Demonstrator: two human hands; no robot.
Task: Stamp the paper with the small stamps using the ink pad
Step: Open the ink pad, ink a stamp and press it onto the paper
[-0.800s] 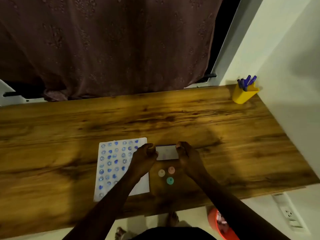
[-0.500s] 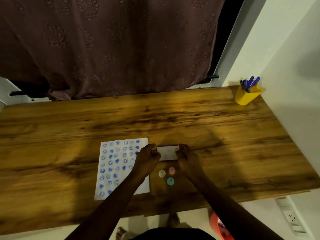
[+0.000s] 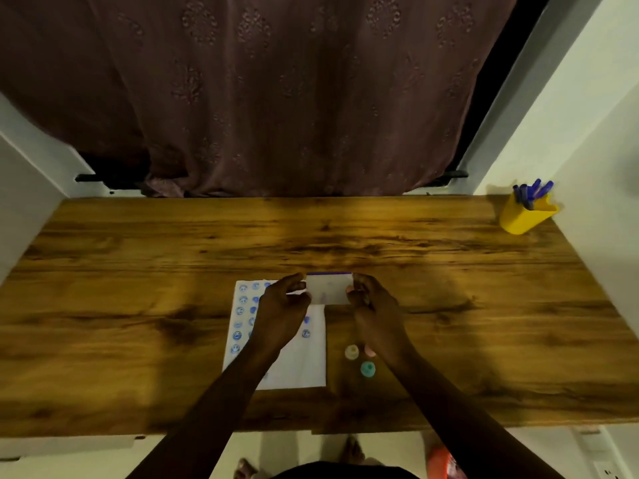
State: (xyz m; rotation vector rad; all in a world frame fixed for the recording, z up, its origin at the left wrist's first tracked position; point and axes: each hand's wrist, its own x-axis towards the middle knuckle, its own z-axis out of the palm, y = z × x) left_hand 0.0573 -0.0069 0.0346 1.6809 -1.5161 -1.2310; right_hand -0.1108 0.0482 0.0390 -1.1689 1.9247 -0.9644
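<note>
A white paper (image 3: pixel 304 361) covered with several blue stamp marks lies on the wooden table (image 3: pixel 138 271). Past its far right corner sits the white ink pad (image 3: pixel 329 288), with a blue strip showing along its far edge. My left hand (image 3: pixel 281 305) grips its left end and my right hand (image 3: pixel 371 299) grips its right end. Three small stamps stand right of the paper: a cream one (image 3: pixel 351 351), a pink one (image 3: pixel 370 352) partly hidden by my right wrist, and a teal one (image 3: pixel 367 369). My left forearm hides part of the paper.
A yellow cup (image 3: pixel 524 216) with blue pens stands at the table's far right corner by the wall. A brown curtain (image 3: pixel 276 98) hangs behind the table. An orange object (image 3: pixel 441 461) lies on the floor below the front edge.
Both hands stay on the ends of the ink pad. A blue strip now shows along the pad's far edge. The camera view has shifted a little.
</note>
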